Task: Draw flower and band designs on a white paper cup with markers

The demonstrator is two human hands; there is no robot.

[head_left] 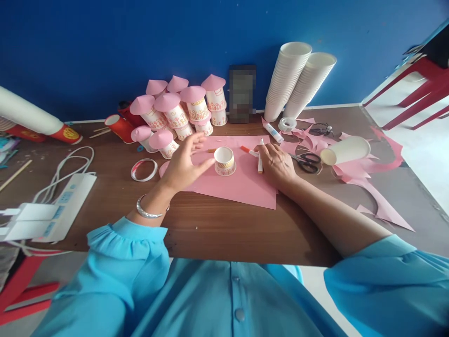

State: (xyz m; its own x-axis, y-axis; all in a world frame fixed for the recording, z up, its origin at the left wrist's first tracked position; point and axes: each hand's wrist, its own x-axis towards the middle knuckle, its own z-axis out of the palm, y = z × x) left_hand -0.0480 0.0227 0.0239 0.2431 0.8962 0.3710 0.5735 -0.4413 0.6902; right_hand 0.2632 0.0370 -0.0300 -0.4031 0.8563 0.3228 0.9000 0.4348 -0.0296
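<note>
A small patterned paper cup (224,161) stands upright on a pink paper sheet (242,187) in the middle of the wooden table (210,224). My left hand (184,164) hovers just left of the cup, fingers spread and holding nothing, its thumb close to the cup's side. My right hand (275,164) rests on the pink sheet to the right of the cup, its fingers curled round a white marker (260,159) that points away from me. An orange-capped pen (248,150) lies beside that marker.
Several pink-roofed cup houses (178,110) cluster at the back. Two tall stacks of white cups (298,79) lean on the blue wall. Scissors (307,161), a lying white cup (345,150), pink scraps (379,196), tape rolls (143,169) and a power strip (49,210) lie around.
</note>
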